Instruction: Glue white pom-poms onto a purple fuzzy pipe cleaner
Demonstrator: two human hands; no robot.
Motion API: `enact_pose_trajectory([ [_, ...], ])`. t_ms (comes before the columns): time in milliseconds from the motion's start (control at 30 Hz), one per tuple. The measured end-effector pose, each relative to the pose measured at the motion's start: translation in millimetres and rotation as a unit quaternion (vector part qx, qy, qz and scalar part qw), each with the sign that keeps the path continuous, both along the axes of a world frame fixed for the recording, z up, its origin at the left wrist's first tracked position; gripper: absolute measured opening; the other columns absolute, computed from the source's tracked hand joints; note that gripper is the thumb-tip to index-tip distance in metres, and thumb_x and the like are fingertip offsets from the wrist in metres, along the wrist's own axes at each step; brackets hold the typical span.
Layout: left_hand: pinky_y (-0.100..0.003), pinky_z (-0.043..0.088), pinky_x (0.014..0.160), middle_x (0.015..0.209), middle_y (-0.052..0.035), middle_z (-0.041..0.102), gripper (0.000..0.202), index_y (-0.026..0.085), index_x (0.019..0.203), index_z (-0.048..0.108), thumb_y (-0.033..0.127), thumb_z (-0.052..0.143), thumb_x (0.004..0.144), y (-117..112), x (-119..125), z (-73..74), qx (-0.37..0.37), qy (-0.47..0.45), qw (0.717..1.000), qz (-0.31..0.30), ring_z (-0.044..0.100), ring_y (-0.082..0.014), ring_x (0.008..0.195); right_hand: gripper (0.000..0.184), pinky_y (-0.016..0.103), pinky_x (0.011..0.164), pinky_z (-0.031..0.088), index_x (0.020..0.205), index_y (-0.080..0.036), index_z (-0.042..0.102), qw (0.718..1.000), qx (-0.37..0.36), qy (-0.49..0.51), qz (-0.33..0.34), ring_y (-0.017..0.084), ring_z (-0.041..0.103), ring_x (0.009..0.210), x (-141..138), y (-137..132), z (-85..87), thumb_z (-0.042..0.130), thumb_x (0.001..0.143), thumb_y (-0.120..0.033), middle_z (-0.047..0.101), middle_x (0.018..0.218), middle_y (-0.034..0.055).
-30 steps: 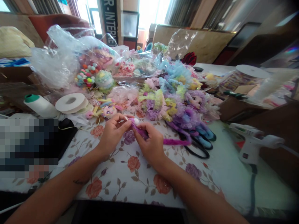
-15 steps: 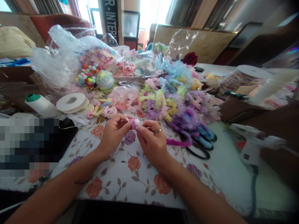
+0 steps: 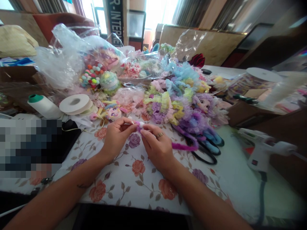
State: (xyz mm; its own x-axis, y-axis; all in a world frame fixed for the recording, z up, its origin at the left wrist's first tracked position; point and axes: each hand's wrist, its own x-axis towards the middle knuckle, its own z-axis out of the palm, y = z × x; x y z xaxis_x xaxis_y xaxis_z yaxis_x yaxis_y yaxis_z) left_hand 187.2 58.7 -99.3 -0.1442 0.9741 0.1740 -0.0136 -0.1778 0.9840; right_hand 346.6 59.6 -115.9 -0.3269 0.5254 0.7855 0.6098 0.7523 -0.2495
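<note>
Fingers (image 3: 122, 121) on the left hand (image 3: 114, 138) were pinched nearly closed on a fuzzy purple-pink strip (image 3: 138, 128), and the right hand (image 3: 159, 148), a gold-coloured ring (image 3: 159, 135) on it, had its thumb and fingertips drawn together on the same strip. Watching from a distance, I had that strip just above the table, between the two hands, with a small round fluffy white ball (image 3: 141, 124) right against it. Strip and ball were together, so I judged that much done; whether they were fastened, or how much handling was left, I could not tell. Past the right hand ran a fuzzy magenta strand (image 3: 184, 146), perhaps the same piece, toward a heap of pastel ruffled fabric (image 3: 160, 108). Under everything lay a white rose-printed cloth (image 3: 124, 163), with a white plastic glue gun (image 3: 258, 154) on the right and a green-topped cone of white thread (image 3: 46, 108) on the left. Behind sat crumpled clear plastic bags (image 3: 56, 65), then bright windows (image 3: 157, 17).
</note>
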Motion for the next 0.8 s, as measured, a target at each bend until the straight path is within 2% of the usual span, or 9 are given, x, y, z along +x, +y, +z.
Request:
enact_pose_trajectory([
  [200, -0.028, 0.053, 0.068, 0.077, -0.0018, 0.071, 0.014, 0.020, 0.078, 0.070, 0.033, 0.075, 0.075, 0.0, 0.6, 1.8, 0.010, 0.038, 0.999, 0.021, 0.066, -0.0172, 0.074, 0.021, 0.035, 0.075, 0.058, 0.098, -0.021, 0.068, 1.000, 0.006, 0.003, 0.010, 0.023, 0.068, 0.087, -1.5, 0.2, -0.3, 0.052, 0.090, -0.010, 0.072, 0.098, 0.0117],
  [433, -0.027, 0.052, 0.066, 0.080, -0.0028, 0.071, 0.015, 0.019, 0.082, 0.070, 0.033, 0.072, 0.079, 2.0, -0.2, -1.8, 0.034, 0.044, 0.998, 0.004, 0.064, -0.0162, 0.075, 0.014, 0.031, 0.072, 0.059, 0.092, -0.018, 0.065, 0.999, 0.005, 0.033, 0.011, 0.019, 0.067, 0.080, -3.7, 0.8, 2.5, 0.055, 0.088, -0.009, 0.071, 0.091, 0.0099],
  [700, -0.027, 0.052, 0.071, 0.076, -0.0011, 0.068, 0.014, 0.021, 0.084, 0.070, 0.034, 0.073, 0.079, 2.6, 1.0, -5.5, -0.002, -0.017, 0.999, -0.042, 0.065, -0.0167, 0.080, 0.011, 0.030, 0.071, 0.059, 0.088, -0.019, 0.062, 0.999, 0.015, 0.042, 0.007, 0.018, 0.066, 0.077, -4.3, 2.1, 4.0, 0.056, 0.087, -0.010, 0.070, 0.086, 0.0086],
  [800, -0.026, 0.051, 0.074, 0.081, -0.0011, 0.068, 0.014, 0.020, 0.084, 0.069, 0.032, 0.074, 0.078, 2.9, 1.3, -5.2, 0.000, -0.027, 0.998, -0.050, 0.064, -0.0157, 0.082, 0.012, 0.030, 0.071, 0.058, 0.088, -0.019, 0.062, 0.999, 0.021, 0.035, 0.006, 0.018, 0.066, 0.077, -4.6, 1.9, 3.8, 0.056, 0.088, -0.009, 0.070, 0.086, 0.0086],
])
